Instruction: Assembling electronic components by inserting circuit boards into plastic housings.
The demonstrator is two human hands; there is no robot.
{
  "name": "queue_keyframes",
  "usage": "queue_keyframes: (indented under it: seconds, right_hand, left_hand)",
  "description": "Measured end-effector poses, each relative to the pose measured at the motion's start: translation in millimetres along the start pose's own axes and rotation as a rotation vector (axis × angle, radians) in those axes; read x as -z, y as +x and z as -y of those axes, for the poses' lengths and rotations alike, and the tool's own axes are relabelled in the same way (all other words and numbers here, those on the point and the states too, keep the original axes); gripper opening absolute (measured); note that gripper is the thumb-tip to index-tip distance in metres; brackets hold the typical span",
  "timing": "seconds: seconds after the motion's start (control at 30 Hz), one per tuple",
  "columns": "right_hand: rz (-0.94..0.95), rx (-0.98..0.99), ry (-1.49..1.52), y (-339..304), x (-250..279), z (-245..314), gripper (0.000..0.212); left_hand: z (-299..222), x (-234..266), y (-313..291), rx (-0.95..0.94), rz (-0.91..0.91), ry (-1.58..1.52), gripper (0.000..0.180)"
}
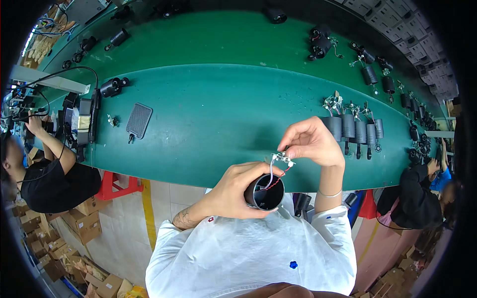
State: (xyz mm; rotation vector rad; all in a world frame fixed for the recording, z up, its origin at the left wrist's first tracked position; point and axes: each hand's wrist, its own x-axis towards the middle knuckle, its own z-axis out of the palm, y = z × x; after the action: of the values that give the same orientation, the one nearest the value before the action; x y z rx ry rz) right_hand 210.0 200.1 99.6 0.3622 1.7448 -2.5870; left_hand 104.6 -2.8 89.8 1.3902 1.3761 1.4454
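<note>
"Your left hand (237,191) wraps the black cylindrical housing (272,199), just below frame centre; your right hand (314,143) pinches the circuit board (283,159) above it."
"Judged: housing stiff, light, perhaps slippery; grip its outer wall. The board seems fragile; hold its edges, sparing the thin wires (271,172)."

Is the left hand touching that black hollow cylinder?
Touching. The head view shows the left hand curled around the black hollow cylinder, with fingers against its outside wall.
</note>
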Motion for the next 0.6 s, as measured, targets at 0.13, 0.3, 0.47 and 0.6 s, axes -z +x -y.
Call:
queue_keyframes:
  seconds: [0.13, 0.3, 0.47, 0.6]
  right_hand:
    - [-0.127, 0.180, -0.050, -8, -9, 4, 0.017]
    - [-0.228, 0.509, -0.057, -14, -23, 2, 0.015]
    - [-0.307, 0.603, -0.009, -16, -38, 1, 0.014]
    - [-0.377, 0.594, -0.018, -16, -46, 1, 0.015]
  left_hand:
    - [5, -2, 0, 0.056, -0.074, -0.075, 0.056]
    - [18, -4, 0, 0.114, -0.103, -0.317, 0.059]
    - [12, -2, 2, 0.215, -0.037, -0.675, 0.066]
    - [10, -5, 2, 0.281, -0.028, -0.895, 0.069]
